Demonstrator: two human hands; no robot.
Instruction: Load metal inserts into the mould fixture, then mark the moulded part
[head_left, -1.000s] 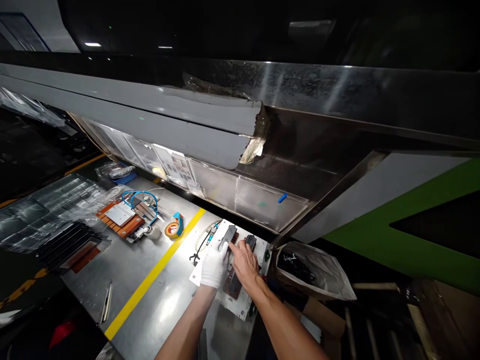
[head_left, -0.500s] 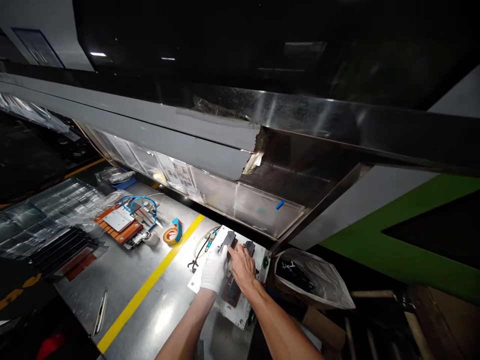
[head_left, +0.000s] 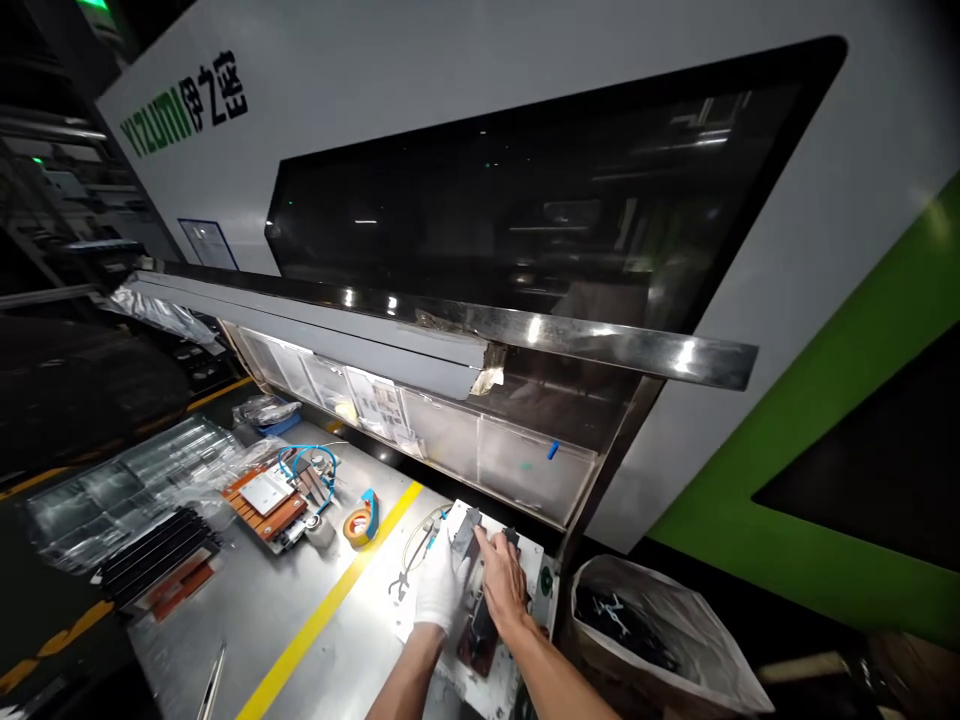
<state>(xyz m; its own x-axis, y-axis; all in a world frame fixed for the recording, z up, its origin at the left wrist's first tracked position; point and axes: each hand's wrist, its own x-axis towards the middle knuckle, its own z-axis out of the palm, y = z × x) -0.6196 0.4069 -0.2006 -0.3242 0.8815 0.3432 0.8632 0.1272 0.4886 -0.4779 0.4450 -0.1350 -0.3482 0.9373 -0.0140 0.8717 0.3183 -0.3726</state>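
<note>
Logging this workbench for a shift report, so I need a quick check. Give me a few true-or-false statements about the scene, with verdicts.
The left hand is gloved in white. True.
The right hand is gloved too. False: it is bare.
The roll of tape lies right of the yellow stripe in this view. False: it lies left of the stripe.
The machine carries the word YIZUMI on its panel. True.
</note>
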